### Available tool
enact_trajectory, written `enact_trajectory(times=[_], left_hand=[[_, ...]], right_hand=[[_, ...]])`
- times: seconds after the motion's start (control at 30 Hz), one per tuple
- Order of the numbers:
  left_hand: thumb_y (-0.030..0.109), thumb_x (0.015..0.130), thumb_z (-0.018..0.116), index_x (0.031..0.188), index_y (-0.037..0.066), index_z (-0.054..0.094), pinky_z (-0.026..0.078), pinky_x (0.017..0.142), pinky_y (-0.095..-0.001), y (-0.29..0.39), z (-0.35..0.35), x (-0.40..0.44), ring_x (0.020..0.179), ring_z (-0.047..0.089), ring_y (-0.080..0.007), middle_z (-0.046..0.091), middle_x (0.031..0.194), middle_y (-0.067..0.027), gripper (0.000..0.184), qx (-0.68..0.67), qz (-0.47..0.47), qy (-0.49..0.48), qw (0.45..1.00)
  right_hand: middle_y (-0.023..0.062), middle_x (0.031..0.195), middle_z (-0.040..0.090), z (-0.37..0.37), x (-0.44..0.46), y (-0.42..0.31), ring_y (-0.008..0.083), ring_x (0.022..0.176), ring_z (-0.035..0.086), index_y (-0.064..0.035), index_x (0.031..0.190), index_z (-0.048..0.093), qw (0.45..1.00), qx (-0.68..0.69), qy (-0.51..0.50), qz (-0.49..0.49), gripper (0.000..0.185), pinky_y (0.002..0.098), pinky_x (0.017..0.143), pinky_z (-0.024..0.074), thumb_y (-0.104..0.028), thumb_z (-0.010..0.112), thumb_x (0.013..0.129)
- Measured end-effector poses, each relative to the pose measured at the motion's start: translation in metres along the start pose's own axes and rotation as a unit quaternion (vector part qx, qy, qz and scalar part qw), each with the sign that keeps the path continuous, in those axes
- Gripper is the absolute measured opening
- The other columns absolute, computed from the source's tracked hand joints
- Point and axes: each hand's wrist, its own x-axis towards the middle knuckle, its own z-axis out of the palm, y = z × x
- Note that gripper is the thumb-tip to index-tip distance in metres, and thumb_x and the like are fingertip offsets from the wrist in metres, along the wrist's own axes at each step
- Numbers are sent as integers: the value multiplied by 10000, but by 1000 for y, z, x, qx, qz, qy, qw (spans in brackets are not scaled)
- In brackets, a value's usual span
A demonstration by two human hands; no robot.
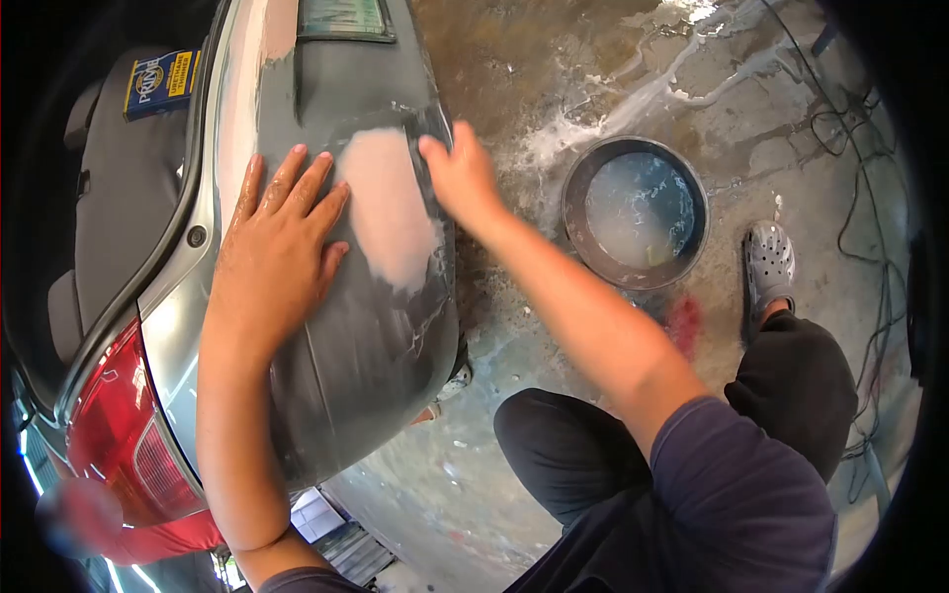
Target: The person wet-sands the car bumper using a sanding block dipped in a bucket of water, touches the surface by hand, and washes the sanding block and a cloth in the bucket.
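Note:
My left hand (272, 262) lies on the grey bumper panel (326, 346) of a car, its wet fingers spread. Beside its fingertips is a smooth pinkish filler patch (386, 203) with a scuffed, whitish border. At the panel's outer edge is my right hand (465, 178), just right of the patch. Its thumb points toward the panel and the other fingers look curled; most of them are hidden, so what they hold, if anything, does not show.
A round tub (638, 212) of cloudy water stands on the wet, stained floor. Cables (860, 208) trail along the right. A blue thinner box (161, 84) sits inside the open car boot, above a red tail light (129, 415). My foot wears a grey clog (769, 262).

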Motion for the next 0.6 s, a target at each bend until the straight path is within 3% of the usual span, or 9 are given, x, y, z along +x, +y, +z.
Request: enact_trajectory(times=[0.07,0.17,0.2,0.27,0.33,0.4,0.47,0.53,0.6], left_hand=[[252,916,762,1454,111,614,184,1338,-503,2,3,-1,1576,336,-281,485,1629,-88,576,-1,-1,-6,1000],[248,909,769,1456,103,610,182,1339,-499,3,0,0,1579,332,-283,476,1636,-91,589,-4,-5,-4,1000],[246,907,771,1457,101,609,183,1339,-499,3,1,-1,1579,331,-283,473,1639,-92,591,-7,-2,-9,1000],[245,907,771,1459,100,607,183,1339,-500,4,1,0,1580,329,-285,468,1642,-93,593,-8,-5,-11,1000],[241,908,770,1461,101,605,183,1339,-501,6,2,-2,1581,327,-287,465,1644,-93,594,-9,-5,-21,1000],[236,909,769,1464,103,604,182,1339,-502,6,1,0,1581,326,-288,465,1644,-94,594,-1,-5,-20,1000],[233,908,769,1463,99,603,181,1339,-502,6,1,0,1582,326,-284,466,1643,-94,594,-2,-3,-23,1000],[229,909,768,1461,94,603,180,1339,-503,4,-1,1,1583,324,-280,467,1642,-95,592,-3,-8,-19,1000],[225,910,766,1458,88,603,179,1339,-503,6,0,0,1584,322,-278,467,1642,-95,587,-7,-6,-20,1000]], right_hand=[[296,927,694,-4,11,-8,503,894,685,13,1060,566,1000,-24,3,-7,323,549,763,530,-286,677,1005],[287,1019,720,-13,-80,-10,480,982,704,-10,1177,579,997,78,-29,5,313,532,812,543,-277,648,1028],[284,1041,726,-9,-111,5,475,1001,710,-16,1233,571,993,109,-1,-56,332,529,830,547,-273,641,1035],[286,1021,720,-8,-109,6,487,984,703,-2,1184,565,989,144,-4,-26,332,534,825,545,-280,653,1025],[294,1012,717,-7,-51,-1,505,977,693,17,1137,556,999,49,-17,15,349,547,823,543,-292,659,1013],[309,1009,712,-5,10,-9,527,975,680,13,1125,562,1000,-18,-12,-6,365,570,819,537,-318,659,1005],[303,1005,716,-8,5,-13,517,982,687,7,1141,571,997,-73,-20,16,354,566,821,541,-304,669,1003],[296,1002,720,-9,-60,-4,503,972,700,9,1153,575,998,63,-17,0,343,548,815,548,-282,676,1003],[288,990,721,-8,-121,4,497,955,704,5,1167,575,991,114,30,-62,335,532,809,549,-266,681,1003]])
